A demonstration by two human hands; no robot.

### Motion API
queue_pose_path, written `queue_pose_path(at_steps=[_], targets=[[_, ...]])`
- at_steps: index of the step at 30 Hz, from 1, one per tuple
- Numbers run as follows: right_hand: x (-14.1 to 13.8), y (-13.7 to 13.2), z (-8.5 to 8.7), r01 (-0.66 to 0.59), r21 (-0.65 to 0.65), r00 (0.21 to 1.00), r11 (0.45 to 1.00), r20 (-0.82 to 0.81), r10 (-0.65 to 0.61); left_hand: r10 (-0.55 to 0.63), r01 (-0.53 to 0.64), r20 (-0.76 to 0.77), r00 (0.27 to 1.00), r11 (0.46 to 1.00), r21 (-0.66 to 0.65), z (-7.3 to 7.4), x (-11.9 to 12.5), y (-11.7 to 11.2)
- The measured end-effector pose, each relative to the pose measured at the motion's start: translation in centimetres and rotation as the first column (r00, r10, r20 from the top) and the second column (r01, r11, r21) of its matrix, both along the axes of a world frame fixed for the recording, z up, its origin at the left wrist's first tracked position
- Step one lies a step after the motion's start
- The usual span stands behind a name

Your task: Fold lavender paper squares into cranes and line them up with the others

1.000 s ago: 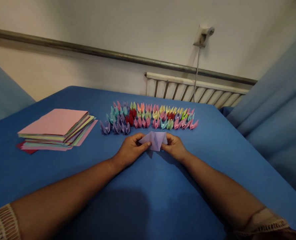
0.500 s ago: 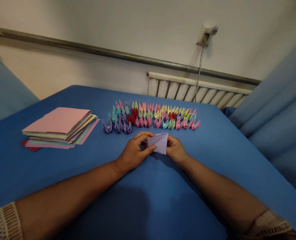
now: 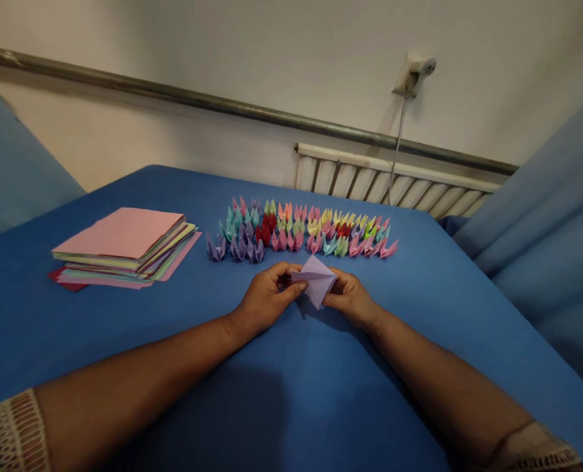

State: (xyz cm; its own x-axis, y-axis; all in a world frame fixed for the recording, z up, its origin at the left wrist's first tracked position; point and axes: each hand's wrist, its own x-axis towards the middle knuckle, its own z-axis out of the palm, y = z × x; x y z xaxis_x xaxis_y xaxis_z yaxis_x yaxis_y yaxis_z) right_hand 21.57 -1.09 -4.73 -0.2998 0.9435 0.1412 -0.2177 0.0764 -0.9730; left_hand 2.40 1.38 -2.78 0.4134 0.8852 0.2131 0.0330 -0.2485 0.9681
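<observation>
A lilac sheet of origami paper (image 3: 317, 280), partly folded, is held between my two hands just above the blue table cover. It is turned so that its corners point up and down. My left hand (image 3: 270, 292) pinches its left side, thumb on the near face. At the right corner my right hand (image 3: 353, 299) grips the paper, with the thumb low and the fingers behind, partly hidden. Just beyond the hands stand several rows of small folded paper cranes (image 3: 291, 241) in purple, pink, red, green, yellow and blue.
To the left lies a stack of coloured paper sheets (image 3: 124, 235), pink on top, with a red sheet (image 3: 67, 280) poking out underneath. Behind the blue-covered table (image 3: 212, 393) are a metal rail (image 3: 252, 111), a radiator (image 3: 370, 172) and a wall socket (image 3: 412, 73). A blue curtain (image 3: 551, 229) hangs at the right.
The lilac paper has gone from a squarish flap to a diamond with its corners up and down. My right thumb has come round to its near face. The view has shifted slightly.
</observation>
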Motion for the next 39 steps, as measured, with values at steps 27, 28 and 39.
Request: queue_pose_path(at_steps=[27,28,39], targets=[[-1.1,-0.1,-0.5,0.299,-0.075,0.882,0.951,0.403,-0.245,0.133,-0.149,-0.177,0.975,0.986,-0.076,-0.2,-0.3,1.9],[-1.0,-0.3,-0.4,0.325,-0.016,0.816,0.945,0.511,-0.272,0.131,-0.141,-0.221,0.966,0.99,-0.03,-0.2,-0.4,2.1],[-1.9,-2.9,1.8,-0.245,0.51,0.296,0.824,0.849,-0.438,0.085,-0.004,-0.463,0.882,0.985,0.173,-1.0,-0.7,3.1]])
